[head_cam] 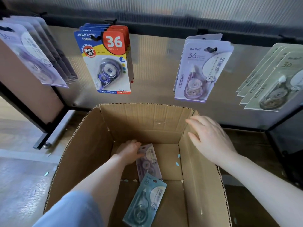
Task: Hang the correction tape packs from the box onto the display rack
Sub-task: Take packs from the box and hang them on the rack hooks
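Down at bottom-centre of frame, left hand (131,153) grips a lilac pack (148,161) on the box (91,145) floor, teal pack (145,200) just below. Right hand (211,140) hovers w/ fingers spread, holding nothing. Pick-up step; next needs lifting it to the matching lilac hook (211,49), upper right.

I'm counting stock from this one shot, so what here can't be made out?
- Head view: lavender correction tape pack in the brown cardboard box; its upper left is covered by the left hand, so the grip is unclear.
- Its lower end lies under the teal correction tape pack.
- Pale green hanging packs: cut by the right edge.
- Small print: blurred.
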Demonstrator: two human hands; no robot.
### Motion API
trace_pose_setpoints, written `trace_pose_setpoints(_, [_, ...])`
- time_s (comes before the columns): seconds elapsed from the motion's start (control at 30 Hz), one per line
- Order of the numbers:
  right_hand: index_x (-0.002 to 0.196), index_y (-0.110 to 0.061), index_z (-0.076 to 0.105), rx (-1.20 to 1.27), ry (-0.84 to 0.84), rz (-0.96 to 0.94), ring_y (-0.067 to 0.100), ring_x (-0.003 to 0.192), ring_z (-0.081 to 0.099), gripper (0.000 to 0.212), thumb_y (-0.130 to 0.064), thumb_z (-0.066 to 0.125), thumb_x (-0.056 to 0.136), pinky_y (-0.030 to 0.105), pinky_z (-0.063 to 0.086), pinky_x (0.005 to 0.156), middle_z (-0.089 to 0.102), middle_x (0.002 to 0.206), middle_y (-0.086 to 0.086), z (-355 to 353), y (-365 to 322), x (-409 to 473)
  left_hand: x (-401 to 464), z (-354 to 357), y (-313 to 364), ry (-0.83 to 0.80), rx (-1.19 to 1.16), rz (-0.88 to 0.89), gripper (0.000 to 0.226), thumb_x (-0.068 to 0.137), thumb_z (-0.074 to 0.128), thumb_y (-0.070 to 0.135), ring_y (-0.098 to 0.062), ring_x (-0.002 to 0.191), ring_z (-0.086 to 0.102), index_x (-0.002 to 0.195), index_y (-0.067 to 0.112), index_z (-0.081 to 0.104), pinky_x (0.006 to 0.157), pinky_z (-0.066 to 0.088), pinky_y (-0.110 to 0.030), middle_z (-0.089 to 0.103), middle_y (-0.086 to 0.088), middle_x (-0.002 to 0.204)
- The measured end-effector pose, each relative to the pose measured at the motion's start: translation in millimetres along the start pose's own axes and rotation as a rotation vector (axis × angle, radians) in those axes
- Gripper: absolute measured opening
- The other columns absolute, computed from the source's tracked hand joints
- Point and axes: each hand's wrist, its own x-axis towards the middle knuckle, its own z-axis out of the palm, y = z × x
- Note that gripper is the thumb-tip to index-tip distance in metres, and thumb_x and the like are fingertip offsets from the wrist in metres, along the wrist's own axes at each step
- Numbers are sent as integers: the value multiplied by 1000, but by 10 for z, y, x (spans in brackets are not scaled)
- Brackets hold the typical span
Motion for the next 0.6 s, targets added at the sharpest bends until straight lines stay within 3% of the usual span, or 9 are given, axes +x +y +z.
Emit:
trace_pose_setpoints(0.27, [110, -5, 66, -21, 87, -51, 30, 102, 60, 37, -8, 73, 74, 39, 47, 90, 64, 108, 9, 77, 45, -12, 175, 232, 99, -66, -13, -31, 58, 85, 60, 45, -24, 119, 40, 133, 18, 44, 92, 41, -35, 41, -6, 131])
trace_pose_setpoints(0.47, [112, -6, 65, -17, 80, -38, 29, 104, 59, 37, -9, 71, 75, 39, 46, 91, 63, 110, 8, 83, 61, -16, 238, 277, 78, -52, -63, -180, 73, 71, 74, 48, -28, 120, 37, 129, 17, 42, 94, 38, -36, 40, -10, 130])
trace_pose_setpoints(0.6, [109, -6, 65, -31, 89, -48, 30, 102, 59, 36, -8, 72, 74, 40, 47, 90, 63, 108, 8, 82, 66, -18, 228, 264, 9, -94, -81, -221, 65, 74, 73, 43, -26, 116, 43, 125, 14, 45, 89, 38, -31, 43, -10, 128])
